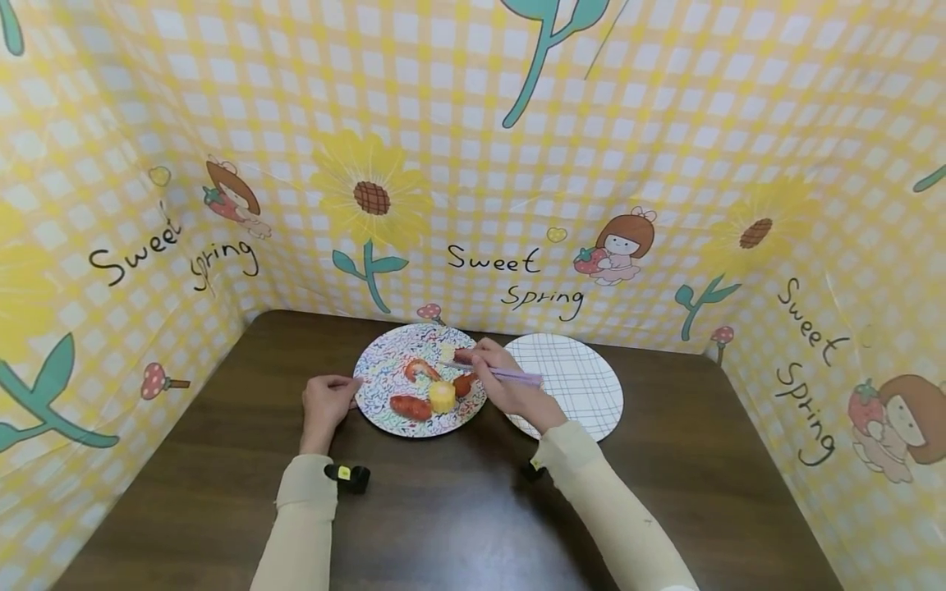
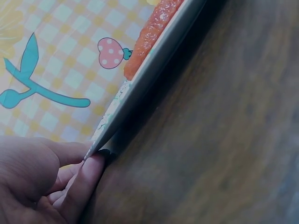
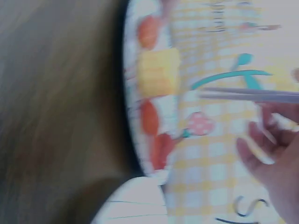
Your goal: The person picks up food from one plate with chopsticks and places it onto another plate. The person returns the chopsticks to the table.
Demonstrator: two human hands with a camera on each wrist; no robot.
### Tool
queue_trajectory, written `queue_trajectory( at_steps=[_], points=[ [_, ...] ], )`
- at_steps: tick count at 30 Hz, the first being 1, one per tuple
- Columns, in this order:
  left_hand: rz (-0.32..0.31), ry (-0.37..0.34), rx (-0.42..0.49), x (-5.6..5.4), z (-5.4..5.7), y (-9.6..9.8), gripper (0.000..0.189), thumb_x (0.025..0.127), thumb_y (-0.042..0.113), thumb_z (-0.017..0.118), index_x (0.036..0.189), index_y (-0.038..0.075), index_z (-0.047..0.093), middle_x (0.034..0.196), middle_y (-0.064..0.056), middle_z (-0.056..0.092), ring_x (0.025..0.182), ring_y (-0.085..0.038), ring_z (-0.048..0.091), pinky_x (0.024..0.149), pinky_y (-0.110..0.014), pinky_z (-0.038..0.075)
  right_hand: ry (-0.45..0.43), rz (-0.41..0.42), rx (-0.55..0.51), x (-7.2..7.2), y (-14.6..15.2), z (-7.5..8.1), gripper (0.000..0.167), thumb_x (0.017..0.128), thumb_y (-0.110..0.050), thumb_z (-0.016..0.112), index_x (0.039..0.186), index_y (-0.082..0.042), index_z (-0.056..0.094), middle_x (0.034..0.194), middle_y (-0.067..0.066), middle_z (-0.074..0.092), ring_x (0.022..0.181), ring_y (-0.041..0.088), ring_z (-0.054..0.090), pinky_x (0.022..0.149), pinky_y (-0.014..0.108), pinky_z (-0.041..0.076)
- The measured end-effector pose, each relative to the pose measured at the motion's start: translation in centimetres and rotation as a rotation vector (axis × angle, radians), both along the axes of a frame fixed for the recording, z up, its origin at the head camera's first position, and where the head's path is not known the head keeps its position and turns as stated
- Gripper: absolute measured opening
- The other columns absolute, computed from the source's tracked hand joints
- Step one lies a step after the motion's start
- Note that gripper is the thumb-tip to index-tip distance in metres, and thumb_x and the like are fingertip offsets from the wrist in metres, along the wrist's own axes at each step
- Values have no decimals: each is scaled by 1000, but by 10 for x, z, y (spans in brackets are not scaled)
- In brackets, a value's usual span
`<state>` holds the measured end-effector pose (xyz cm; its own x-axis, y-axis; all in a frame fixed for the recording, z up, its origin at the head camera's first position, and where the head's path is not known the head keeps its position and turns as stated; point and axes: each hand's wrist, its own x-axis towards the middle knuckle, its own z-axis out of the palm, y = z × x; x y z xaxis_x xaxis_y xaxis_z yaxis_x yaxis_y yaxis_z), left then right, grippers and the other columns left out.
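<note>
My left hand [image 1: 325, 406] pinches the left rim of a speckled, multicoloured plate [image 1: 377, 369]. In the left wrist view, thumb and fingers of that hand [image 2: 51, 177] lie on either side of the rim. Over the plate's right side, my right hand [image 1: 504, 382] holds purple chopsticks [image 1: 517, 376], their tips pointing left. Whether the tips grip any food cannot be told. On the plate are a corn piece [image 1: 442, 397], a shrimp [image 1: 417, 369], a red sausage-like piece [image 1: 411, 406] and a reddish-brown piece [image 1: 464, 384]. A small pale piece [image 1: 447, 353] shows near the tips.
A white plate with a grid of lines [image 1: 584, 386] stands just right of the speckled one, partly behind my right hand and forearm. Both rest on a dark wooden table [image 1: 458, 525]. Yellow checked cloth [image 1: 473, 180] walls the table at the back and sides.
</note>
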<state>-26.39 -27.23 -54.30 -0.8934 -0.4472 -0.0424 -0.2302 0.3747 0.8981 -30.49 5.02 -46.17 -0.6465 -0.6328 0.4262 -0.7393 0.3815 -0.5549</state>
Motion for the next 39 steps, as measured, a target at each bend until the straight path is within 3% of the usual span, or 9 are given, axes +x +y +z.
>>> queue_trajectory(
  at_steps=[5, 10, 14, 20, 23, 26, 32, 35, 39],
  points=[
    [8, 4, -12, 0, -2, -1, 35, 96, 26, 71, 109, -7, 75, 103, -25, 74, 61, -5, 67, 55, -20, 53, -232, -23, -117, 11, 25, 11, 42, 108, -8, 32, 137, -4, 63, 122, 15, 64, 114, 31, 58, 99, 47, 46],
    [6, 20, -14, 1, -3, -1, 34, 96, 25, 71, 108, -7, 75, 102, -24, 74, 61, -4, 67, 55, -19, 53, -359, 14, -282, 17, 58, 16, 44, 103, 2, 30, 132, 4, 63, 113, 26, 67, 117, 36, 60, 115, 54, 38],
    [6, 28, -14, 1, -2, -2, 34, 96, 24, 70, 109, -8, 74, 102, -25, 74, 61, -4, 67, 56, -18, 53, -444, -48, -266, 19, 87, 19, 42, 102, 1, 31, 121, 10, 67, 84, 23, 62, 87, 28, 63, 100, 43, 52],
    [9, 22, -16, 2, -2, -3, 35, 97, 25, 70, 110, -8, 74, 103, -25, 74, 62, -4, 67, 56, -19, 53, -587, -207, -170, 20, 125, 18, 41, 101, -6, 31, 110, 9, 68, 58, -1, 39, 51, 11, 34, 63, 39, 60],
    [13, 20, -15, 2, -2, -3, 35, 97, 25, 70, 111, -8, 74, 102, -24, 75, 62, -5, 68, 55, -19, 53, -555, -307, -117, 20, 142, 9, 39, 101, -9, 34, 107, 5, 70, 52, -6, 33, 43, 8, 28, 42, 30, 42],
    [16, 20, -17, 2, -2, -2, 35, 97, 25, 70, 111, -7, 74, 101, -24, 75, 62, -5, 68, 55, -19, 53, -508, -408, -61, 22, 157, 0, 34, 103, -15, 44, 106, 4, 72, 56, -8, 37, 47, 8, 29, 46, 24, 29],
    [10, 22, -23, 0, -1, 1, 36, 97, 25, 70, 111, -8, 73, 100, -23, 75, 61, -4, 67, 55, -19, 52, -430, -526, 24, 27, 182, -16, 29, 96, -22, 62, 104, 3, 73, 66, -1, 47, 60, 13, 41, 57, 28, 37],
    [12, 29, -24, 0, -1, 2, 34, 96, 24, 70, 110, -7, 74, 99, -23, 76, 61, -5, 67, 55, -19, 52, -412, -552, 51, 29, 190, -23, 29, 96, -23, 62, 107, 2, 72, 74, 4, 56, 67, 16, 49, 61, 29, 41],
    [9, 39, -12, -1, -2, 3, 33, 96, 23, 71, 109, -7, 74, 96, -21, 77, 60, -4, 67, 55, -19, 53, -396, -573, 97, 30, 200, -32, 39, 102, -25, 53, 121, 7, 67, 103, 19, 70, 95, 30, 64, 83, 40, 52]
  ],
)
